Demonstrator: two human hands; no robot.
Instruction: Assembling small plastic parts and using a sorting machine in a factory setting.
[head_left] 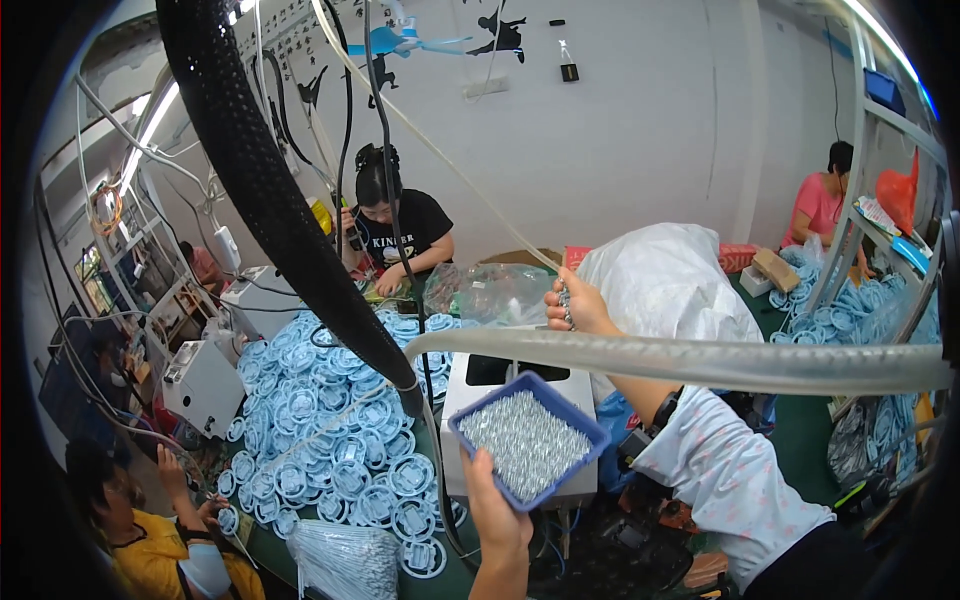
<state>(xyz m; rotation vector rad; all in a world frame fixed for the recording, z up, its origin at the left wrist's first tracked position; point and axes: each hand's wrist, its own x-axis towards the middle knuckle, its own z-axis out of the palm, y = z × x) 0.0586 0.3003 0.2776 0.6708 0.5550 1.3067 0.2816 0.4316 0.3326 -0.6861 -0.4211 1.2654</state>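
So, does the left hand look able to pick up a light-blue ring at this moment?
Probably not: the left hand is busy holding the blue tray of small metal parts, although the light-blue rings lie nearby.

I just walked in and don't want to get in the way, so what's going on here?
The person's left hand holds a blue tray filled with small metal pieces. The right hand holds a few similar pieces. To the left, round light blue parts lie in a big heap. Beyond it, a co-worker in black leans over.
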